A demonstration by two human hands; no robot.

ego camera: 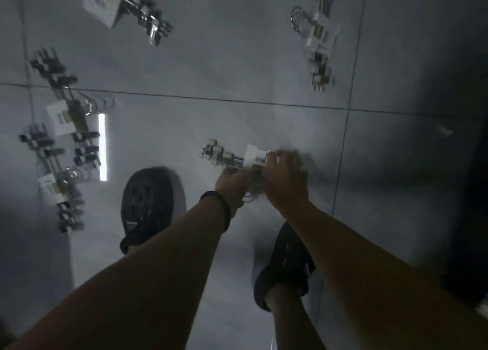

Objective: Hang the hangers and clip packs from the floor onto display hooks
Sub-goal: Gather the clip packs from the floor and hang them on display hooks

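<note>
**Item under inspection:** one clip-hanger pack (227, 155) is held clear of the tiled floor (237, 59), just beyond and to the right of the left shoe (148, 207). Its metal clips project toward the shoe's side. A white card (254, 154) is wrapped round its middle.

**Grip:** the right hand (286, 180) is closed over the card end, with the fingers curled round the bundle. The left hand (232, 184) is set against the near side of the pack, beside the wire hooks (250, 195). Its fingers are blurred and partly covered, so it cannot be told whether a hold is made there.

**Handling, as judged:** the bundle is taken to be stiff metal and fairly light, with clips that are likely to swing and snag. The card is considered weak and easily torn. Hold is better taken on the bars beside the card, with the wire hooks left free for the display hook.

**Stock on the floor:**
- A pack cluster (66, 127) is lying left of the shoe.
- A second pack (105, 3) is lying far beyond the shoe.
- A third pack (320, 32) is lying well beyond the shoe and to its right.
</note>
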